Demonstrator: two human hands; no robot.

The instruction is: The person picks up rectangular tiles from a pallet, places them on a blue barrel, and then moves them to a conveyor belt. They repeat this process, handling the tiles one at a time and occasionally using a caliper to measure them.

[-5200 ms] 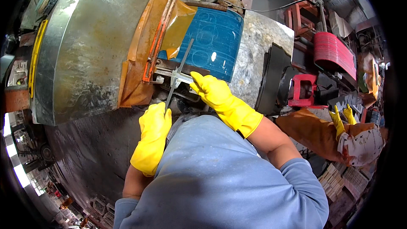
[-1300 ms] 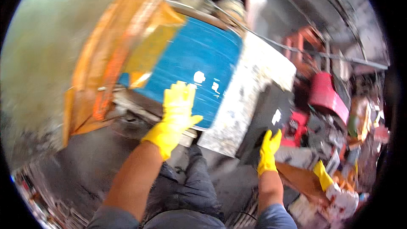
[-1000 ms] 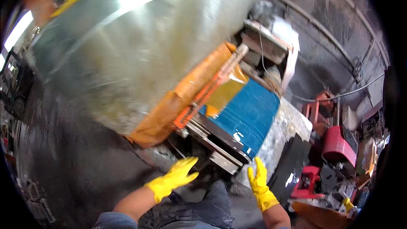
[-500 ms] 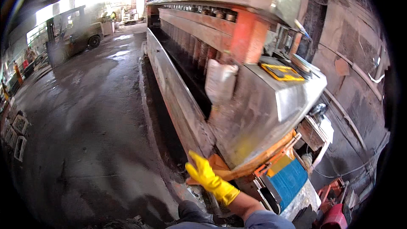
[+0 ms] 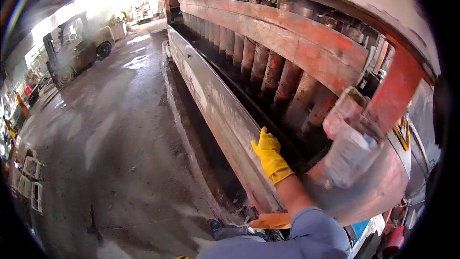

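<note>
My right hand [image 5: 270, 152], in a yellow rubber glove, reaches forward at the top edge of a long metal side panel [image 5: 218, 110]. Its thumb and index finger stand apart, the other fingers look bent, and I see nothing held in it. Whether the glove touches the edge or hovers over it, I cannot tell. The panel fronts a large machine with a row of upright, rust-stained cylinders [image 5: 258, 64] under a red-and-grey beam [image 5: 287, 36]. Of my left hand, at most a sliver of yellow [image 5: 182, 257] shows at the lower edge; its fingers are hidden.
Right of my arm, a cloudy plastic bag [image 5: 352, 156] hangs by a red post [image 5: 397, 88]. An orange piece [image 5: 270, 221] lies below my forearm. Wet, dark floor [image 5: 120, 139] stretches along the left, with a forklift [image 5: 79, 45] farther off and pale crates [image 5: 36, 196] at the left edge.
The view has swung right and come closer to the machine. My right hand has moved from above the floor beside the panel's near end to the panel's top edge.
</note>
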